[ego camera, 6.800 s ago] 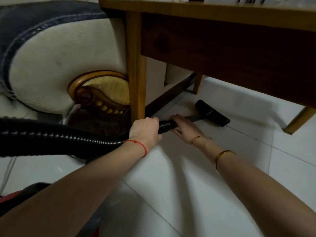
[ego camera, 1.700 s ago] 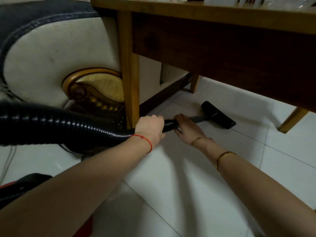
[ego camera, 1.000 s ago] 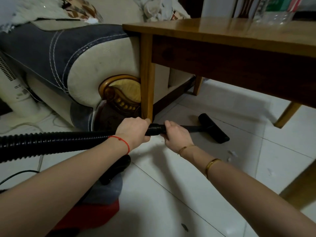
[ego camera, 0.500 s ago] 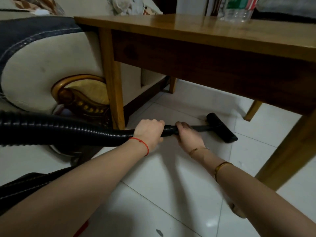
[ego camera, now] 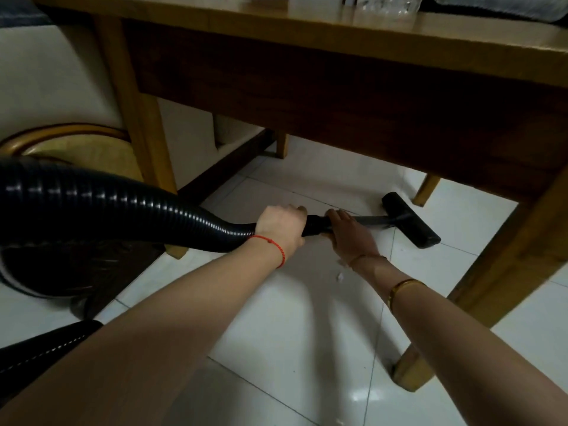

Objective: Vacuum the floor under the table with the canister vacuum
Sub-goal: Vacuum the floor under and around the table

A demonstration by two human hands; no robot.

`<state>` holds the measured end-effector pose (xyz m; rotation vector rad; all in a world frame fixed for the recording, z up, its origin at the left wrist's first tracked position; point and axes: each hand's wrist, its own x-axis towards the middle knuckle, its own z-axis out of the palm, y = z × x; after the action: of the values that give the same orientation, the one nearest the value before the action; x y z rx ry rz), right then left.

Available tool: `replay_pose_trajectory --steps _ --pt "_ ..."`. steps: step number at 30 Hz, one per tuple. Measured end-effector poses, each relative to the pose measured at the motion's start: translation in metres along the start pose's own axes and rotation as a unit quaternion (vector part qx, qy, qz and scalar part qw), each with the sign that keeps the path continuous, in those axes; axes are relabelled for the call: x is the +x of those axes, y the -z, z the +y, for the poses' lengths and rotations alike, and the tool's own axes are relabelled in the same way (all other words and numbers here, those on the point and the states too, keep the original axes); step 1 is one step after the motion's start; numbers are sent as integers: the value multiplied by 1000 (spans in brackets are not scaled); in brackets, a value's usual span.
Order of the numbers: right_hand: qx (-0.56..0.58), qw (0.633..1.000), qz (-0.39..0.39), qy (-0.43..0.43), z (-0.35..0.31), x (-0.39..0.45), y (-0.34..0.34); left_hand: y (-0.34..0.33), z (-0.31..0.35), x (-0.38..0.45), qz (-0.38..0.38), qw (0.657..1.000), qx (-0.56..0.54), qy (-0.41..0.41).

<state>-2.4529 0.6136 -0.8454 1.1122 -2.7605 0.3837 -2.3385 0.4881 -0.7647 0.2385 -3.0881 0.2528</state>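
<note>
The left hand [ego camera: 281, 229] has its grip curled right round the black ribbed plastic vacuum hose [ego camera: 129, 210] where the hose meets the narrow black wand [ego camera: 365, 219]. Just ahead of it, the right hand [ego camera: 349, 233] lies over the wand with its fingers wrapped across the top; how the thumb sits underneath cannot be told. The wand runs low along the white tiled floor [ego camera: 292, 318] to the flat black rectangular floor nozzle [ego camera: 410, 224], which rests on the tiles under the brown wooden table [ego camera: 338, 72], near the far right leg and well in from the near edge of the surface.

As a judgement, the job is mid-course: the nozzle is working the middle-to-right stretch beneath the surface, and the tiles there look clean, though the shade under the apron hides any fine dust. Small pale scraps [ego camera: 339, 276] lie on the floor just below the right wrist, nearer the person than the nozzle, so that patch is not yet done. The strip along the cream upholstered sofa base [ego camera: 46, 81] by the left legs, and the far back corner, cannot be judged from here.

Containers: a clear ridged plastic bottle [ego camera: 390, 4] stands at the far edge of the surface; only its base shows, and its contents cannot be told. The vacuum canister itself is not clearly in view.
</note>
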Motion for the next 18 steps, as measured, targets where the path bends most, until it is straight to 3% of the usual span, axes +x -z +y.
replay_pose_trajectory --steps 6,18 --pt "29 999 -23 1 -30 0 3 4 -23 -18 -2 1000 -7 24" --pt "81 991 -28 107 -166 -18 -1 14 -107 -134 -1 995 17 94"
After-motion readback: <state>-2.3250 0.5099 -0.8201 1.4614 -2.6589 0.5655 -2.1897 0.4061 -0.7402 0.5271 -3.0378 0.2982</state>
